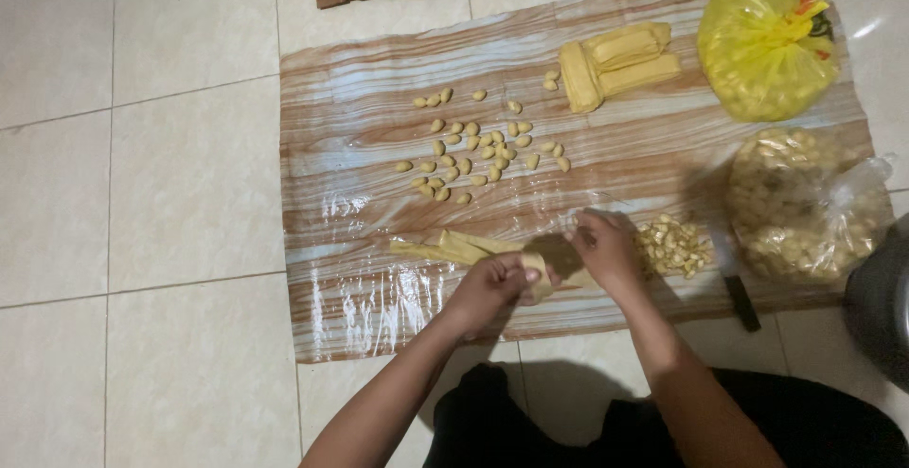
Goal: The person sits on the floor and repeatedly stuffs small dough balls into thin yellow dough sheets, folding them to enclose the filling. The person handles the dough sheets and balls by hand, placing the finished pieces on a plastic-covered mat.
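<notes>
My left hand (490,288) and my right hand (604,252) meet over the near edge of a wood-patterned plastic mat (360,127) laid on the floor. Both pinch a long yellow dough sheet (453,247) that trails off to the left on the mat. Just right of my right hand lies a small heap of filling pieces (672,246). Several small folded yellow dumplings (478,146) are spread across the middle of the mat.
A stack of yellow dough sheets (615,63) lies at the far right of the mat. A tied yellow plastic bag (765,47) and a clear bag of pale pieces (805,205) sit at the right. A knife (734,283) lies by the heap. White floor tiles (142,194) surround the mat.
</notes>
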